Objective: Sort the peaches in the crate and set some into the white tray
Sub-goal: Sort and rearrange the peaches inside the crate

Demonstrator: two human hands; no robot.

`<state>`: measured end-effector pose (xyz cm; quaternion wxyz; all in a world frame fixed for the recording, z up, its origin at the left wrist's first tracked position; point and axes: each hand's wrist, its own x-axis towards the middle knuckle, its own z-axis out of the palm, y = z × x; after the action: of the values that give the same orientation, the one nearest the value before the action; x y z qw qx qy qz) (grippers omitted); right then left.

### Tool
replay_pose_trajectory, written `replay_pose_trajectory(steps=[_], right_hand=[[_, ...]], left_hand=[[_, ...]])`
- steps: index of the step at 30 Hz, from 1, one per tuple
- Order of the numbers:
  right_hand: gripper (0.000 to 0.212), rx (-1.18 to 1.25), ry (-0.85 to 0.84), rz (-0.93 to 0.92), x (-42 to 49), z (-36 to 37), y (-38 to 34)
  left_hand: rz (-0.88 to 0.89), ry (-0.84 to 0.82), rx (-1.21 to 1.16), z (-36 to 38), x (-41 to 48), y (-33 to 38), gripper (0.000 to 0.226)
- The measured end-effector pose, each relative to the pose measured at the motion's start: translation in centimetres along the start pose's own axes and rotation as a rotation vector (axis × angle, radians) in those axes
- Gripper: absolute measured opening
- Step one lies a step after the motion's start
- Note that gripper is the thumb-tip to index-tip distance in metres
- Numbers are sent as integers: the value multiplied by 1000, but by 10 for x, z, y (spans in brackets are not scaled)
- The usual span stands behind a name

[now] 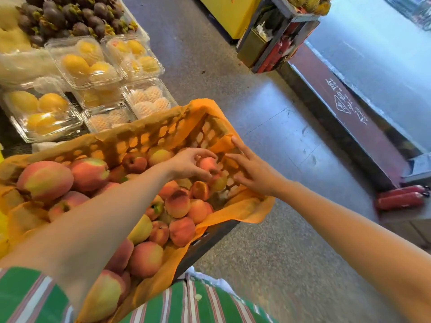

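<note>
Grey speckled concrete floor (pixel 268 108) of a fruit stall below and to the right, with a dark red mat bearing white lettering (pixel 345 108) along its far side and two red fire extinguishers (pixel 401 199) lying near the mat's close end; at upper left, heaped dark purple mangosteens (pixel 70 17) and, just in front, clear plastic clamshell boxes of yellow fruit (pixel 84 61), some of it wrapped in white foam netting; nearer, a dark latticed plastic crate (pixel 210 238) lined with orange paper (pixel 242 206) and filled with pink-and-yellow peaches (pixel 179 203), larger red-and-green oval fruit (pixel 44 180) piled at its left end; left hand (pixel 186 164) stretched across the crate to the far right corner, fingers and thumb curled round one small pink peach (pixel 207 164), grasping it just above the rest of the pile; right hand (pixel 251 173) just beside it, released and holding nothing, fingers straight and spread, fingertips (pixel 235 140) against the orange paper on the corner wall; both forearms bare; green shirt with red and white stripes (pixel 198 304) along the bottom edge.
</note>
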<state>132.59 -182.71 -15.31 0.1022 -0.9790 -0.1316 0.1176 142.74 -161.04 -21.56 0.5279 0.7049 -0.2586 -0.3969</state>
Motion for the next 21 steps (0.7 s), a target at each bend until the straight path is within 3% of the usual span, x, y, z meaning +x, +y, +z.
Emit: replay_pose_trajectory(steps=[4, 7, 12, 15, 18, 21], right_hand=[[57, 15, -14, 15, 1, 3, 1], [55, 23, -1, 11, 1, 5, 5], [52, 53, -11, 11, 2, 7, 7], [47, 33, 13, 23, 2, 5, 3], [41, -48, 141, -11, 7, 0, -8], [35, 44, 138, -156, 17, 0, -27]], left_hand=[[13, 173, 382, 6, 21, -12, 70], [44, 182, 560, 9, 33, -19, 75], [64, 124, 772, 5, 36, -31, 52], [102, 43, 804, -1, 26, -30, 37], [64, -51, 724, -11, 3, -12, 30], [-111, -349, 686, -21, -23, 3, 46]])
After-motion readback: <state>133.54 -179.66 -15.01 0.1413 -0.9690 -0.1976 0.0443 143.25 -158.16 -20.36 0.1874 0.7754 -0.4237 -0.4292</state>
